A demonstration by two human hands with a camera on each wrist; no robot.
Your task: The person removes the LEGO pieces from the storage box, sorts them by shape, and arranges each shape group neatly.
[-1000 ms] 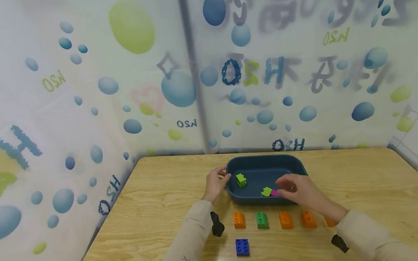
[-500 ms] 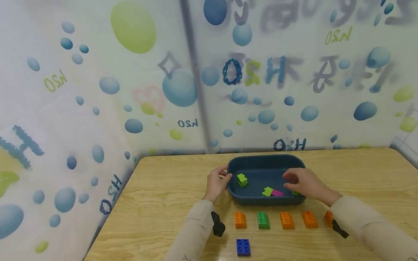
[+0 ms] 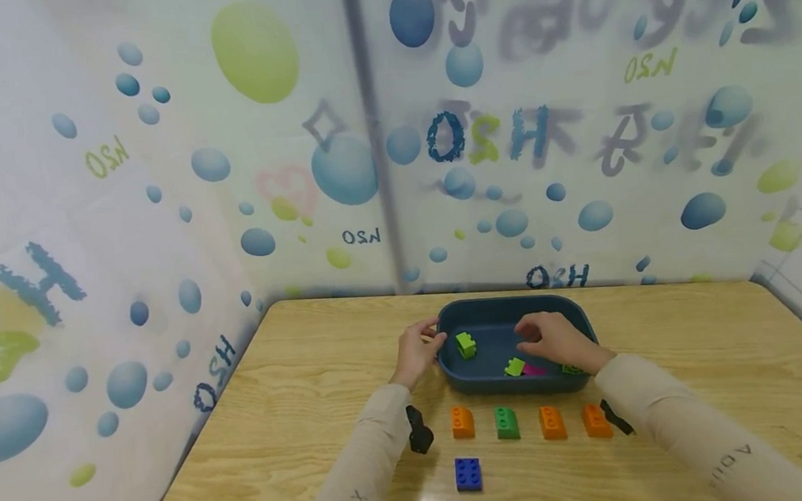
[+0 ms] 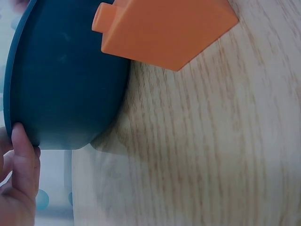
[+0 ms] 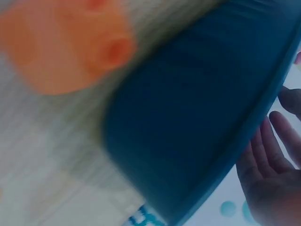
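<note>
Dark blue plastic, smooth and rounded at the corners, the tub point(image 3: 514, 311) sits at the far middle of the wooden table point(image 3: 703, 351). The left hand point(image 3: 417, 350) grips its left rim, fingers curled over the edge. The right hand point(image 3: 555, 340) hovers inside with fingers loosely spread, grasping nothing I can see, just above a lime brick point(image 3: 515, 367) and a pink brick point(image 3: 535, 370); another lime brick point(image 3: 464, 344) lies further left. These bricks look light, hard and studded, easiest pinched by their flat sides, and the stiff tub is best held by its rim. On the near side runs a row of bricks: orange point(image 3: 462, 422), green point(image 3: 507, 423), two more orange. Nearer still lies a blue brick point(image 3: 467, 474).
</note>
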